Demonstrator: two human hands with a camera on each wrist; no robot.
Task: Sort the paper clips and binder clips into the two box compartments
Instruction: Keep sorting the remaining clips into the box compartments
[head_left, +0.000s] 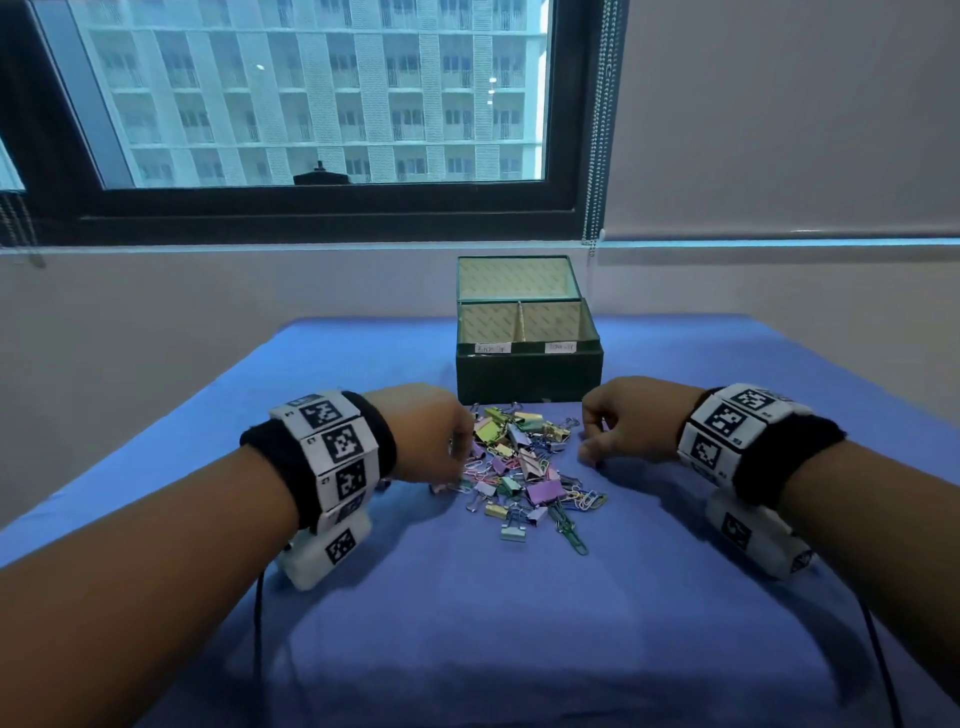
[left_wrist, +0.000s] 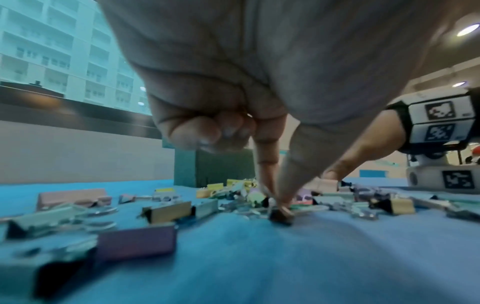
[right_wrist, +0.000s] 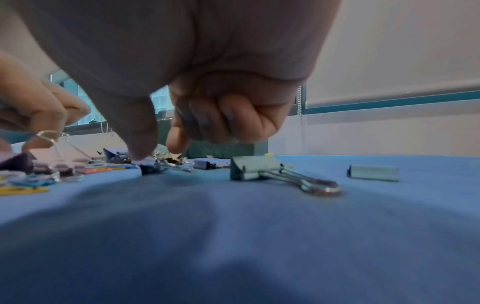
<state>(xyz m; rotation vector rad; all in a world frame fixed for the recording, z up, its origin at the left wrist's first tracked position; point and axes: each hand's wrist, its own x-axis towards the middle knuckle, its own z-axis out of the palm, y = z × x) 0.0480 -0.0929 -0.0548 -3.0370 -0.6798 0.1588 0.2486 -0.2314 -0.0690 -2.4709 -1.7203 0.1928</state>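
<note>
A mixed pile of pastel binder clips and coloured paper clips (head_left: 524, 462) lies on the blue cloth in front of a dark green box (head_left: 527, 371). The box lid stands open, and a divider splits the box into a left compartment (head_left: 488, 322) and a right compartment (head_left: 556, 319), each with a white label. My left hand (head_left: 457, 462) is at the pile's left edge. In the left wrist view my left hand (left_wrist: 276, 202) pinches a small dark clip (left_wrist: 280, 216) with thumb and index finger. My right hand (head_left: 589, 449) is at the pile's right edge. In the right wrist view my right hand (right_wrist: 158, 153) has thumb and index finger apart above a small clip (right_wrist: 168, 164).
A grey-green binder clip (right_wrist: 249, 168) and another clip (right_wrist: 372, 172) lie loose to the right of my right hand. A long green paper clip (head_left: 571, 535) marks the pile's near edge. The blue cloth (head_left: 493, 623) stretches toward me. A wall and window stand behind the box.
</note>
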